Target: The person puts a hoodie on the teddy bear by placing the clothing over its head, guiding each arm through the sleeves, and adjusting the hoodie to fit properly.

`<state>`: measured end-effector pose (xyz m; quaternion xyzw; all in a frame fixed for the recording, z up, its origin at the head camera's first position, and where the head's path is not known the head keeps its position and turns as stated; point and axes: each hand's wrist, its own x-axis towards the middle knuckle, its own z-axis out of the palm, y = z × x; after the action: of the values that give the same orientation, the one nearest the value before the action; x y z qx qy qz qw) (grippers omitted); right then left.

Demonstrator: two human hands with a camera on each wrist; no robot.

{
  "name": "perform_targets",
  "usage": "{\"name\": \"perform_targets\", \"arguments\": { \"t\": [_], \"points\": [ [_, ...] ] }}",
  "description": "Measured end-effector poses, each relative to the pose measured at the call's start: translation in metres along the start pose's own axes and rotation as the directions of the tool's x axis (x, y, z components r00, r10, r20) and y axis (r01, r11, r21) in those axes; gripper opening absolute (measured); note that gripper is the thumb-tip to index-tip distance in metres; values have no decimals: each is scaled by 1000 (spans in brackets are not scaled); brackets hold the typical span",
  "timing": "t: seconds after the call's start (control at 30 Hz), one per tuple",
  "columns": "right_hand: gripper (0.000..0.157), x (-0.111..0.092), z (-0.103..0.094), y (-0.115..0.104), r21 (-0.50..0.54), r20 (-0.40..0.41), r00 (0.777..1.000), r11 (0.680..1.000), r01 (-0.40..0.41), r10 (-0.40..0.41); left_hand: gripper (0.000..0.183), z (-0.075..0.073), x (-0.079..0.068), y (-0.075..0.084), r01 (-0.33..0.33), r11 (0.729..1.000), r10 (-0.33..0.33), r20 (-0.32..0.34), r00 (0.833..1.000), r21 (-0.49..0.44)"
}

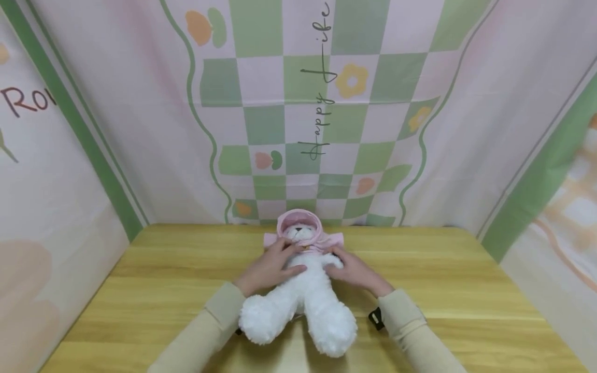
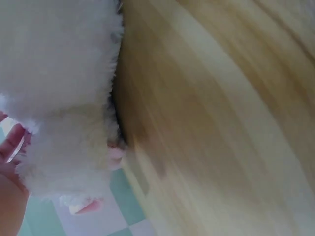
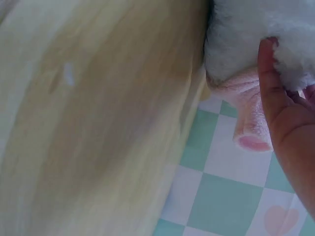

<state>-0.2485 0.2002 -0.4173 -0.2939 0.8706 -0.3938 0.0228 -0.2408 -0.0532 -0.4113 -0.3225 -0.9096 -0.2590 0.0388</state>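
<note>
A white plush bear (image 1: 305, 282) lies on its back on the wooden table, legs pointing toward me. A pink hooded garment (image 1: 322, 241) surrounds its head and shoulders, and the bear's muzzle shows inside the hood. My left hand (image 1: 270, 267) holds the bear at one side of the chest, fingers at the garment's lower edge and thumb on the belly. On the other side, my right hand (image 1: 356, 270) grips the bear's white arm (image 1: 332, 260) between thumb and fingers. An empty-ended pink sleeve (image 3: 253, 132) sticks out beyond that hand in the right wrist view.
The wooden table (image 1: 443, 274) reaches back to a hanging cloth (image 1: 308, 124) with green and white checks. Similar printed cloths stand along both sides. A small black piece (image 1: 375, 318) shows beside the right cuff.
</note>
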Motion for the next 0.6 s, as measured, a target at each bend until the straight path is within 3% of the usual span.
{"name": "perform_targets", "arguments": {
  "t": [0.1,0.27,0.5,0.6],
  "points": [
    [28,-1,0,4,32,7,1000,999,-14,14,53,2,-1,1,2,1000,-2,1,1000,-5],
    [28,1,-1,6,-4,-36,999,999,-32,32,50,-1,-1,4,-2,1000,2,11,1000,1],
    [8,3,0,5,14,-111,990,996,-88,89,63,-6,-5,6,18,999,-16,80,997,-33],
    [5,4,0,3,14,-119,989,996,-90,91,62,-5,-5,5,6,1000,-4,78,997,-28]
  ]
}}
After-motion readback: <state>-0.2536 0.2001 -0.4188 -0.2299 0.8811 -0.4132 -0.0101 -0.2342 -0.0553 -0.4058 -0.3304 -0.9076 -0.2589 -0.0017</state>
